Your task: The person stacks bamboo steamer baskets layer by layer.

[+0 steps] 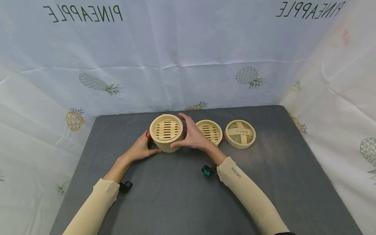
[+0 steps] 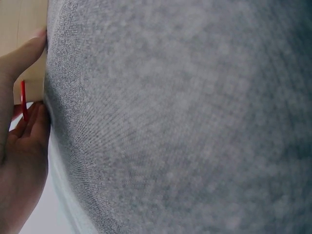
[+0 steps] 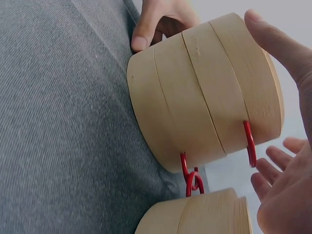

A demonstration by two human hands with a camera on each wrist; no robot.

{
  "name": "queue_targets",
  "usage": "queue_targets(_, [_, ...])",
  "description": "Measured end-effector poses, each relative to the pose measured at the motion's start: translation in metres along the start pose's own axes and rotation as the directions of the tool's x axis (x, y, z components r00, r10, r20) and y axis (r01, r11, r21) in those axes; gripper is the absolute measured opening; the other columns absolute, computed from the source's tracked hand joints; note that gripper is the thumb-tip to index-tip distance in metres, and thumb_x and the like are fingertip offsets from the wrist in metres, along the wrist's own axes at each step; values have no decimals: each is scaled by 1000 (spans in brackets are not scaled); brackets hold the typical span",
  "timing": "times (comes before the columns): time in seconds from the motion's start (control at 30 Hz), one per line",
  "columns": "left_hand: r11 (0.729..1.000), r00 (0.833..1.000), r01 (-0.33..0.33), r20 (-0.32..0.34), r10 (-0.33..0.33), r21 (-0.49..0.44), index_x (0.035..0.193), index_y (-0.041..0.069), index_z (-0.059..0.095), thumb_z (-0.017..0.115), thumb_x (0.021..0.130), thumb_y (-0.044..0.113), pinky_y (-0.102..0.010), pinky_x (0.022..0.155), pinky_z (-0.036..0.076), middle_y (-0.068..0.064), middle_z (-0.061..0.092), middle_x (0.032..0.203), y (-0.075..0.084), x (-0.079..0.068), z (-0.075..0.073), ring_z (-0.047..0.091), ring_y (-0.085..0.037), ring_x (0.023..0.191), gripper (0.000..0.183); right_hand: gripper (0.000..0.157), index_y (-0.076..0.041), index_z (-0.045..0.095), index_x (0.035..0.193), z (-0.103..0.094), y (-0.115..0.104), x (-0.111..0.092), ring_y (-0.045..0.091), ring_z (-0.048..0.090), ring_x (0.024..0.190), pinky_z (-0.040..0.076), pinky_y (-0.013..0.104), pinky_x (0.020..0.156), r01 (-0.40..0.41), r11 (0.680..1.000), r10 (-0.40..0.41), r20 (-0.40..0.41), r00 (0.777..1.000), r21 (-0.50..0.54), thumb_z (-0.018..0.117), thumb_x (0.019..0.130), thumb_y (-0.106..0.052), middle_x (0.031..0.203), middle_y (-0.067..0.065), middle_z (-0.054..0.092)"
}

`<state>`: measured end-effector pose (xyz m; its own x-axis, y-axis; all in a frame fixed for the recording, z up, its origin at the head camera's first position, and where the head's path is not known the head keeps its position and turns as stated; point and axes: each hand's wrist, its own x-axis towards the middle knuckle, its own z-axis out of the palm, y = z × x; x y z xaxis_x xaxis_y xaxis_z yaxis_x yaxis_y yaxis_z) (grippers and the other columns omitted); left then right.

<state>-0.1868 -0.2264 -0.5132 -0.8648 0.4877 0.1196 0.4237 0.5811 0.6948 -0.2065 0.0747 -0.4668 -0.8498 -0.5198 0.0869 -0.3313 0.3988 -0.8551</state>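
Observation:
Two bamboo steamer baskets stand stacked at the back of the table, the upper one showing its slotted base. My left hand holds the lower basket from the left, thumb in front and fingers behind, beside a red handle. Around the right side of the upper basket, my right hand spreads its thumb and fingers. In the right wrist view its thumb is right at the upper rim, while the fingers stand apart from the wall near another red handle.
Just right of the stack sits another slotted steamer basket with red handles, partly behind my right hand. Further right lies a round woven bamboo lid. The grey table ends at a white pineapple-print curtain.

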Motion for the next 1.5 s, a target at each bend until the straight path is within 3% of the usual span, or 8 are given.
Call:
queue_targets(0.2, [1000,1000,-24,-12,24,16,160,5,43,95,84,14,-44,94,63,-17,62,139,-1,-2,0,72,-28,111,93,134,-32,14,175,-4,4,-4,33,17,171,30,69,131,-27,1000,27,-4,1000,-12,97,74,-60,182,6,18])
queue_targets(0.47, [1000,1000,-7,-4,7,12,158,8,46,96,83,14,-44,95,63,-14,63,137,-2,0,0,72,-25,111,90,138,-26,14,175,-14,7,-6,36,19,170,29,69,132,-11,999,11,3,1000,-30,94,72,-70,182,11,17])
queue_targets(0.73, [1000,1000,-18,-5,18,10,158,7,46,96,83,14,-45,95,63,-14,63,138,0,2,0,71,-26,112,91,133,-19,15,175,-23,9,-8,40,13,171,25,71,132,-8,997,8,5,1000,-82,100,76,-44,182,12,15])
queue_targets(0.8, [1000,1000,-25,-7,25,11,158,7,46,96,84,13,-46,94,63,-15,62,138,0,2,0,71,-27,111,90,133,-20,16,175,-25,11,-9,40,13,171,25,72,132,-12,996,13,0,1000,-94,100,75,-45,182,11,16])
queue_targets(1.1, [1000,1000,-2,4,2,-4,158,8,46,95,85,13,-48,97,62,-15,61,140,0,0,0,71,-27,113,87,141,-25,16,175,-35,23,-17,39,14,171,20,74,132,-9,996,8,-16,1000,-87,91,68,-79,183,9,16])
queue_targets(1.33, [1000,1000,2,6,-2,5,157,6,46,95,85,16,-49,97,62,-16,62,139,0,-1,0,71,-28,114,87,139,-22,19,174,-43,31,-22,40,19,169,25,73,131,13,994,-18,-39,999,-109,92,69,-76,181,11,20])
queue_targets(1.5, [1000,1000,2,6,-2,3,158,6,46,95,85,15,-48,97,62,-16,61,139,0,0,0,71,-27,114,88,136,-27,20,174,-51,33,-28,40,19,169,25,75,130,-12,991,6,-50,999,-132,94,69,-73,182,8,20])
